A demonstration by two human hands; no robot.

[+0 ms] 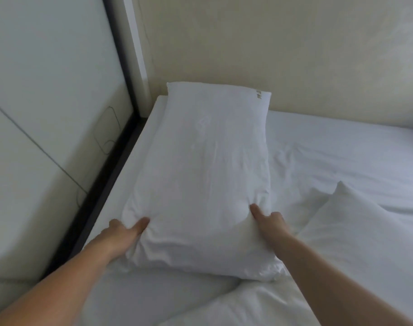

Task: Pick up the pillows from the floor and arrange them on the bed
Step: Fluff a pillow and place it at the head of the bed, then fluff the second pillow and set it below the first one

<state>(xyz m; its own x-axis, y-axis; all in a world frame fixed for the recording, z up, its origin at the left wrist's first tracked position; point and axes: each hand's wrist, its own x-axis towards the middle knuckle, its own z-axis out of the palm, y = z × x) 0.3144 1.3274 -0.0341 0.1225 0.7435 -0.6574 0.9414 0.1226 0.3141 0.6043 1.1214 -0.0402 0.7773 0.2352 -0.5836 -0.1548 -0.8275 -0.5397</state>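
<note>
Fingers of the left hand are digging into the near left corner of the white pillow, bunching its cover into folds; whether they are closing fully around the corner is not visible, since the fabric is hiding the tips. Across from them, the right hand is pinching the near right edge, its thumb pressing a dent into the top while the other fingers are tucking underneath.

Beyond both grips, the pillow is lying lengthwise on the bed, its far end touching the beige wall, with the headboard panel off to the left. Just right of the right hand, a 2nd pillow is resting on the sheet, apart from the held one.

Risks, as a judgement: both hands are gripping mostly loose cover, so a pull could be shifting the case without the filling, leaving the pillow twisted or lumpy. Pushing toward the left fingers' side could be sliding it off the mattress edge into the dark gap beside the bed.
</note>
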